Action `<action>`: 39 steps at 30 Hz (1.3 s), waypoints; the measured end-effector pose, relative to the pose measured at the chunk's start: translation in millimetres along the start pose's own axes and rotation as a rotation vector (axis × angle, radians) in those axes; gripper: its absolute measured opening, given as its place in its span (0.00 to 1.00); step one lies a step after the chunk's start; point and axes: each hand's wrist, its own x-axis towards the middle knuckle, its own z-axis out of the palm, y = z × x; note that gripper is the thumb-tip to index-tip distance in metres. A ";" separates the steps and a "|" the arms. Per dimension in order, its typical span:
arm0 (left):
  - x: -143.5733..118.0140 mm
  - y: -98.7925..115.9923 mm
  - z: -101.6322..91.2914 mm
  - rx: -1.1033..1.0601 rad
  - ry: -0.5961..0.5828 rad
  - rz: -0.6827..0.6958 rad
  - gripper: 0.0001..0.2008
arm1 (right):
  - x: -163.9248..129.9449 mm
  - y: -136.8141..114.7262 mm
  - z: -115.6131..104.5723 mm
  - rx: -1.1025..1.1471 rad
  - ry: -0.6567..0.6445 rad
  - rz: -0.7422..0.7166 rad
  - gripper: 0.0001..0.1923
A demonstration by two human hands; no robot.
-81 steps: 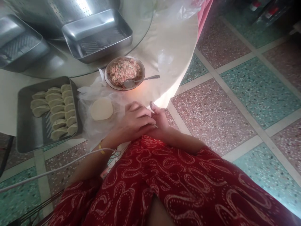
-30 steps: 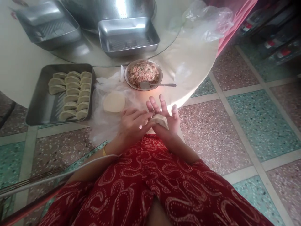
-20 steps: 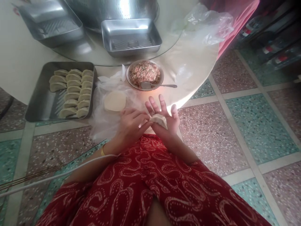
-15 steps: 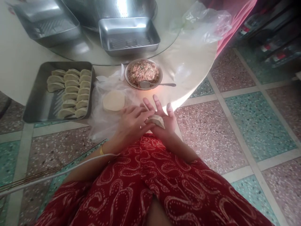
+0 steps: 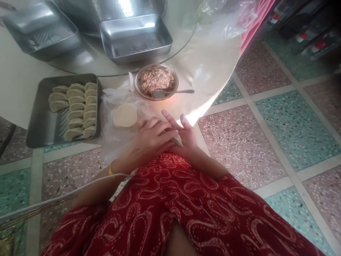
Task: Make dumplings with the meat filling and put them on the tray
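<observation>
My left hand (image 5: 151, 139) lies over my right hand (image 5: 186, 135) at the table's near edge, and both press a folded dumpling (image 5: 177, 140) between them; only its pale edge shows. Just left of my hands a stack of round dough wrappers (image 5: 124, 115) rests on a clear plastic sheet (image 5: 112, 137). Beyond them stands a bowl of minced filling (image 5: 156, 80) with a spoon (image 5: 172, 92) lying in it. A metal tray (image 5: 39, 122) at the left holds several folded dumplings (image 5: 77, 110) in rows.
Two empty metal trays (image 5: 134, 37) (image 5: 39, 30) and a perforated steel basin (image 5: 106, 7) sit on a glass turntable (image 5: 85, 64) at the back. A crumpled plastic bag (image 5: 226, 16) lies at the table's far right. Terrazzo tile floor (image 5: 266, 117) spreads to the right. A white cable (image 5: 53, 201) crosses my left arm.
My right hand's fingers were spread with the dumpling lying on the palm; now my left hand has closed over it and covers most of the dumpling.
</observation>
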 end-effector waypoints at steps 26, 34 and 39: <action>-5.5 4.2 -3.2 -0.010 0.015 -0.032 0.16 | -1.8 2.6 -4.0 -0.005 -0.061 -0.009 0.33; 1.5 6.9 -0.3 -0.012 0.011 0.009 0.12 | -3.8 0.6 -0.3 0.052 -0.034 0.013 0.33; 3.7 5.9 -3.5 0.064 0.018 0.030 0.13 | -5.4 -1.6 1.5 0.031 0.003 0.027 0.34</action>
